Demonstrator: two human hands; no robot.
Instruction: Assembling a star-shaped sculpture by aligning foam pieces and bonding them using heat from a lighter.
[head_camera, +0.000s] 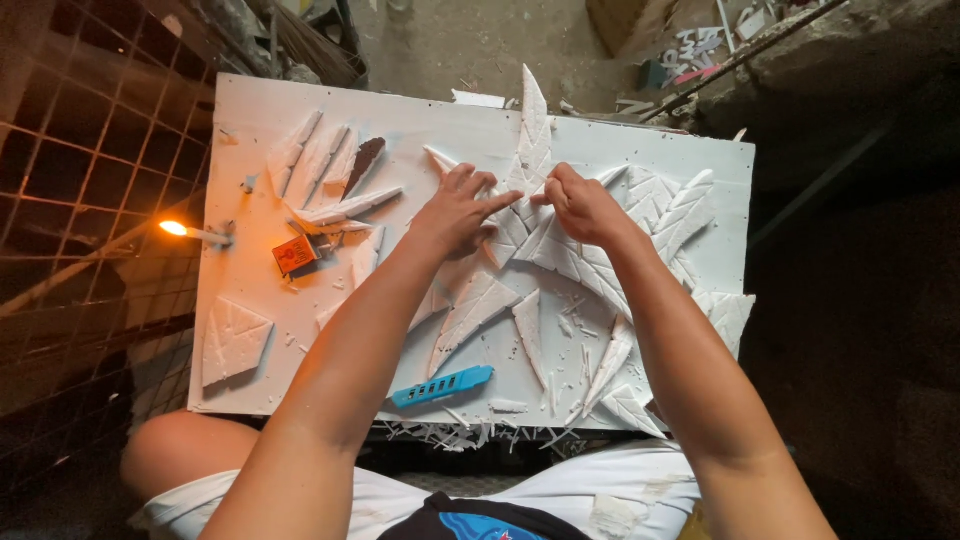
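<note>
A white board (620, 150) is laid across the lap as a counter, covered with carved white leaf-shaped foam pieces. A tall pointed leaf piece (534, 135) is seen at 12 o'clock, its tip past the board's far edge. The left hand (458, 212) is spread open, fingers resting beside the piece's lower end. The right hand (580, 205) is closed in a pinch on the piece's lower edge, just at 3 o'clock of the left. A blue cutter (441, 386) is laid at 6 o'clock near the front edge, among white shavings. A lit candle (195, 233) and a small orange box (295, 255) are noted at 9 o'clock
</note>
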